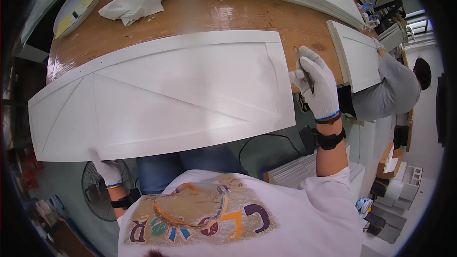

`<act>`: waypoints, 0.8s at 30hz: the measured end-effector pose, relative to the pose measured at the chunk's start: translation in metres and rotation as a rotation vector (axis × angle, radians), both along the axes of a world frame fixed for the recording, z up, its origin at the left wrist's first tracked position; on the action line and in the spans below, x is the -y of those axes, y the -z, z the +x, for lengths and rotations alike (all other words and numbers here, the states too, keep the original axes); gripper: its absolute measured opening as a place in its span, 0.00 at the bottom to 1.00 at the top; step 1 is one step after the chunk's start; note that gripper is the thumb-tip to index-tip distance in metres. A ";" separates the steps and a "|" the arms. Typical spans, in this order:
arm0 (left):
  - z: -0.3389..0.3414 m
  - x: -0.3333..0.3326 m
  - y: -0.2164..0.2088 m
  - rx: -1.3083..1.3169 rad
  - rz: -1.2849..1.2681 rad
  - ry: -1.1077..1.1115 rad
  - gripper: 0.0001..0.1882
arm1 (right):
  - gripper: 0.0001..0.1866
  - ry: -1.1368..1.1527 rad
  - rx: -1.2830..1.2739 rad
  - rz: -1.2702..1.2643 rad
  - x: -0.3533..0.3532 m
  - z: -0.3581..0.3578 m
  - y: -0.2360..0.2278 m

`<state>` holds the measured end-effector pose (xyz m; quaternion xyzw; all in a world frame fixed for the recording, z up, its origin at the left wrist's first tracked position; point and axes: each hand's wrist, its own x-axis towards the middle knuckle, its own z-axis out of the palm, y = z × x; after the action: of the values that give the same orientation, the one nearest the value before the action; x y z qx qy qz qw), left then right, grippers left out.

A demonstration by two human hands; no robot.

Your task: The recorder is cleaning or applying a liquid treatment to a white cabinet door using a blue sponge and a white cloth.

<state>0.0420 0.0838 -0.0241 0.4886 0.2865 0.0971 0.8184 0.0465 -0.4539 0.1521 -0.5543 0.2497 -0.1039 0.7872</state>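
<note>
Right of the panel (166, 95), the right hand (322, 85) holds a tool (310, 80); the left hand (107, 170) is at the panel's near edge, grip unclear.

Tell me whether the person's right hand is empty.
No: the right hand holds a thin dark tool beside the white panel.

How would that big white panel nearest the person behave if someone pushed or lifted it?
The white panel would probably stay stiff, as it looks like a framed board. It may feel heavy or awkward, being so long and broad. Pulled farther toward the person, it might tip, since its near edge overhangs the wooden table.
</note>
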 end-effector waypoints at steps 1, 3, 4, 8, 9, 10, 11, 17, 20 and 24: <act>0.002 0.005 0.001 0.002 0.011 0.006 0.25 | 0.13 -0.018 0.010 0.007 -0.013 0.002 -0.002; 0.002 0.010 0.000 0.017 0.040 -0.008 0.24 | 0.17 -0.169 -0.090 0.050 -0.042 0.006 -0.004; 0.002 0.013 0.000 -0.002 0.039 0.016 0.24 | 0.22 -0.204 -0.163 0.078 -0.061 0.013 -0.007; 0.001 -0.006 0.020 0.002 -0.024 0.148 0.20 | 0.25 -0.482 -0.249 0.139 -0.097 0.052 0.019; 0.003 -0.004 0.016 0.006 -0.025 0.147 0.20 | 0.25 -0.483 -0.245 0.137 -0.100 0.067 0.027; 0.000 0.000 0.012 -0.013 -0.017 0.140 0.19 | 0.22 -0.505 -0.263 0.131 -0.109 0.084 0.035; -0.002 0.000 0.010 -0.034 -0.010 0.135 0.18 | 0.19 -0.525 -0.283 0.124 -0.118 0.102 0.041; -0.001 -0.013 0.012 0.003 0.021 0.313 0.20 | 0.05 -0.379 -0.035 0.184 -0.130 0.180 0.036; 0.000 -0.015 0.017 0.033 0.060 0.344 0.20 | 0.19 -0.452 -0.045 -0.267 -0.113 0.160 0.053; -0.001 -0.016 0.021 0.018 -0.015 0.307 0.19 | 0.19 -0.595 -0.234 -0.838 -0.109 0.103 0.063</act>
<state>0.0408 0.0998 -0.0454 0.5195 0.2018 -0.0272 0.8299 0.1494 -0.3450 0.0890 -0.8764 0.1048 0.0956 0.4603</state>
